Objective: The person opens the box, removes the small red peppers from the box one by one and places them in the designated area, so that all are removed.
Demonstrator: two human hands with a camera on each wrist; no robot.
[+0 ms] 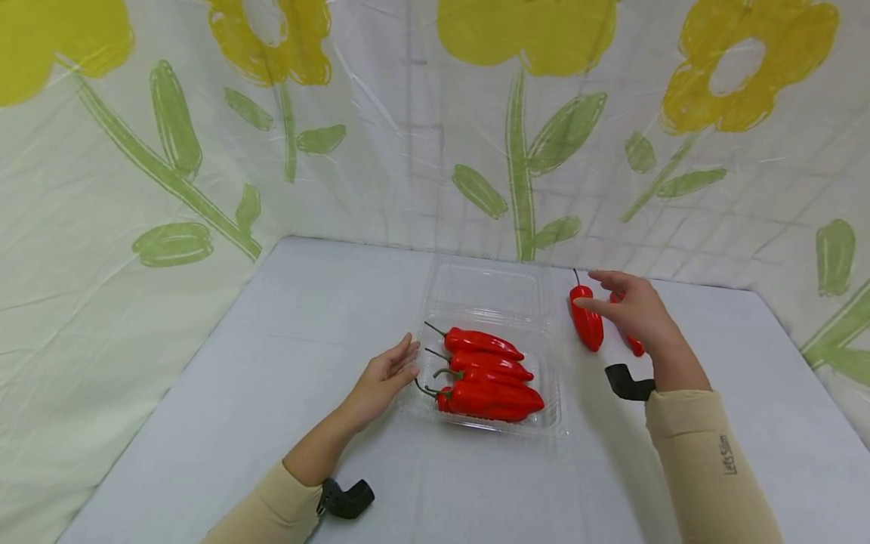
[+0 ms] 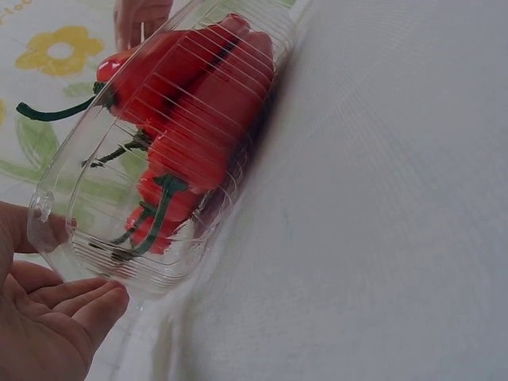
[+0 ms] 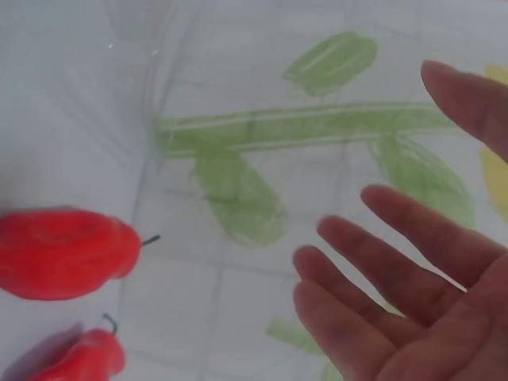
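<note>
Several red peppers (image 1: 485,397) with green stems lie side by side in a clear plastic clamshell box (image 1: 553,393), its lid (image 1: 485,291) folded back away from me. My left hand (image 1: 384,381) is at the box's left side; in the left wrist view its fingers (image 2: 99,309) are at the box's corner, fairly straight. My right hand (image 1: 635,310) hovers over two loose peppers right of the box, thumb and fingers spread with nothing between them. One loose pepper (image 1: 586,321) shows almost whole; the other pepper (image 1: 635,344) is partly hidden under the hand.
A pale table (image 1: 326,302) carries everything. Behind it and at the sides hangs a white curtain (image 1: 381,151) printed with yellow flowers and green leaves. A black wrist mount (image 1: 628,384) sticks out from the right sleeve, another mount (image 1: 348,499) from the left.
</note>
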